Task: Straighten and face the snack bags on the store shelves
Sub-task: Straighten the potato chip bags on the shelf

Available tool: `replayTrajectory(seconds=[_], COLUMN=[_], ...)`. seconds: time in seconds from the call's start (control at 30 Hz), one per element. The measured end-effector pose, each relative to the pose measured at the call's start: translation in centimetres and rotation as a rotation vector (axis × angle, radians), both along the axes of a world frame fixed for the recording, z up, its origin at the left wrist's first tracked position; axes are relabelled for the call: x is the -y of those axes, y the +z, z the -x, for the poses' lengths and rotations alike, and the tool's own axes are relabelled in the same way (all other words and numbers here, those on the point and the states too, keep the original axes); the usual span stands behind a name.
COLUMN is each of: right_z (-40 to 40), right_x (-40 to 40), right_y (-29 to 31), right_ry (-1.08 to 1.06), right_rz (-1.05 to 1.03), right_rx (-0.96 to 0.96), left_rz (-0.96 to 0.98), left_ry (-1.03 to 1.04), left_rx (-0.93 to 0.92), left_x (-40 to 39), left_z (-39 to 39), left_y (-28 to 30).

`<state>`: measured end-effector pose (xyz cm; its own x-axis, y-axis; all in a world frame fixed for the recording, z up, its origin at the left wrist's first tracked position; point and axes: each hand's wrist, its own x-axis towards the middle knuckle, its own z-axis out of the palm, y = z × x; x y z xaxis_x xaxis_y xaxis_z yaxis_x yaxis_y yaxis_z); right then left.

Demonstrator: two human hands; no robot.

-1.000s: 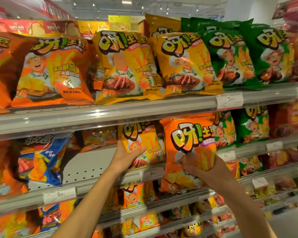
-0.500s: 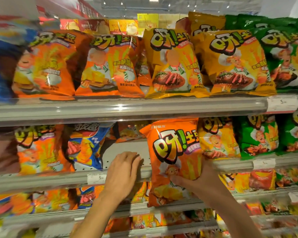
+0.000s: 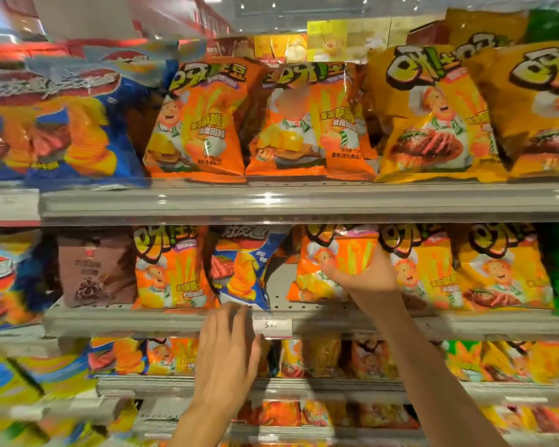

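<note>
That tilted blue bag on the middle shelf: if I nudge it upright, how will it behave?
The blue bag looks puffed and glossy, so probably light, soft and slippery. It leans with a bare gap beside it, so it may flop back unless propped. The left hand reaches just below it.

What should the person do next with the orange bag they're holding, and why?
Probably set the orange bag down upright in the bare gap beside the tilted blue bag. The right hand grips it in front of that gap, and the left hand lies open by the shelf edge, free to steady it.
</note>
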<state>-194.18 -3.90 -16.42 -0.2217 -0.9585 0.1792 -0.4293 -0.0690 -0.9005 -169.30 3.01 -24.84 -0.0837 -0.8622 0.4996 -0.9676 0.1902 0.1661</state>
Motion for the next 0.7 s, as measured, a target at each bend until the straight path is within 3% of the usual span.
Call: replayTrajectory(seconds=[0.13,0.37,0.7], right_z=[-0.3,-0.2,-0.1], right_x=[1.3,2.5,3.3], right_y=[-1.2,-2.8,-3.4], right_ry=[-0.045,0.067,0.164], right_rz=[-0.013,-0.092,-0.168], right_rx=[-0.035,0.032,-0.014], left_rz=[-0.046,-0.024,-0.029], left_ry=[-0.003,0.026,-0.003], left_rx=[0.074,0.074,0.095], left_x=[0.2,0.3,0.2], left_z=[-0.1,0.4,0.0], left_y=[-0.6,-1.0,-1.2])
